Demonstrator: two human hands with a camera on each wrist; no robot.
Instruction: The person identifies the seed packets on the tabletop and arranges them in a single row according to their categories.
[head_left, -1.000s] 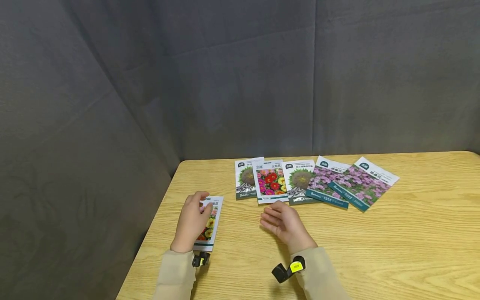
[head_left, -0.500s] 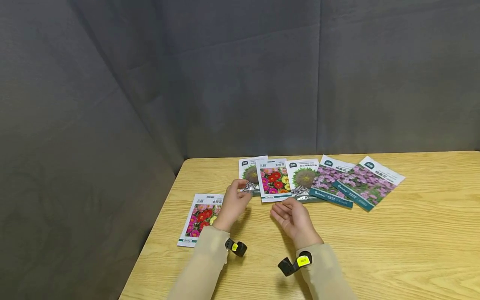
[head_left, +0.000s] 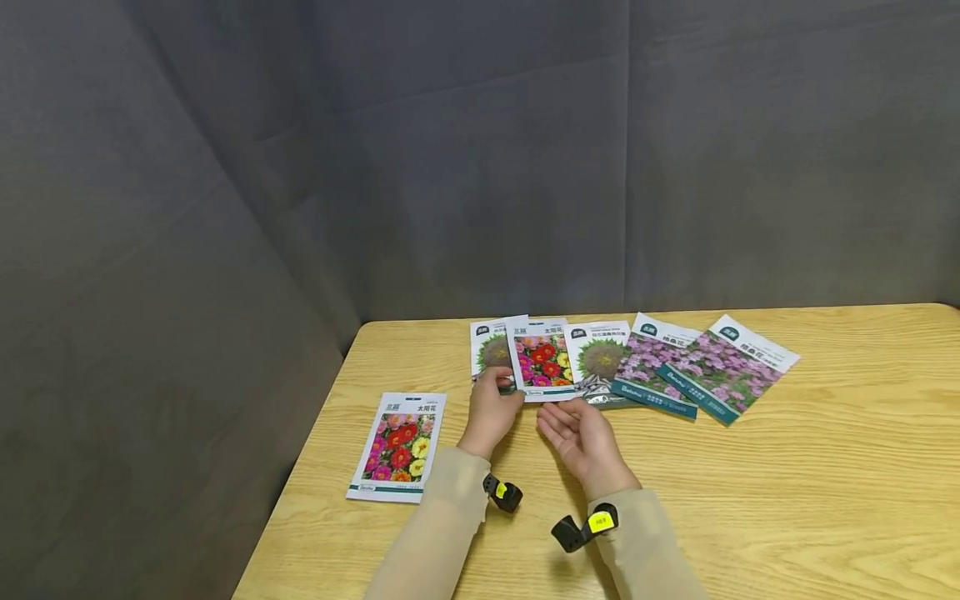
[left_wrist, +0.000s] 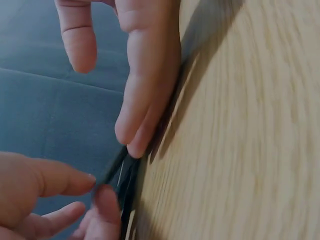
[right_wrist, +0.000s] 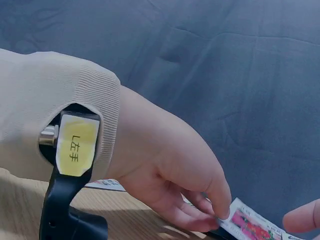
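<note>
Near the worktop's (head_left: 750, 500) back edge, between 2 sunflower packets (head_left: 602, 360), the red-flowered packet (head_left: 543, 360) is pinched at its lower left corner by the left hand (head_left: 491, 414); the right hand (head_left: 585, 446) is held beside its lower edge, palm turned inward, fingers extended.

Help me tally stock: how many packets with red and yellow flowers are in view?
2: the nearer packet lies alone at left; the farther packet, second from left in back, is pinched by the left hand. More may be hidden underneath.
</note>
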